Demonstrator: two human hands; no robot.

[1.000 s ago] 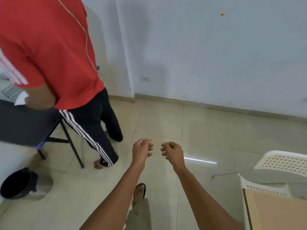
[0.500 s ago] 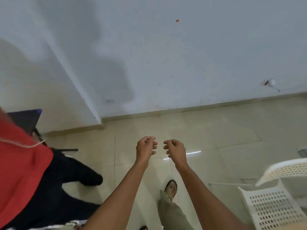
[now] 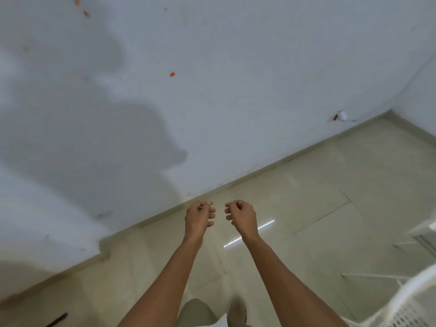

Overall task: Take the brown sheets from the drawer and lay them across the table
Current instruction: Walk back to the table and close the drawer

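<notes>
Facing a pale grey-white wall (image 3: pixel 236 67), the head view takes in the junction where that wall meets a tiled floor (image 3: pixel 330 208). A low skirting strip (image 3: pixel 259 172) runs diagonally along the base of the wall, rising toward the right. Two broad soft shadows (image 3: pixel 94 149) lie on the left part of the wall, and small orange marks (image 3: pixel 172 74) dot it higher up. A small fitting (image 3: pixel 339 116) is fixed to the wall low on the right, near the corner with a second wall. The floor tiles are glossy beige and carry one thin bright reflection (image 3: pixel 250 233).

Both forearms extend forward at mid-frame. The left hand (image 3: pixel 199 218) and the right hand (image 3: pixel 241 217) are held level, close beside each other but not touching, over the floor. Each has its fingers loosely curled inward, and neither holds anything.

A white perforated plastic chair (image 3: pixel 410 300) occupies the lower right corner. A trouser leg (image 3: pixel 198 312) and a foot (image 3: pixel 238 310) of the person show at the bottom edge.

The brown sheets, the drawer and the table are not in view.
</notes>
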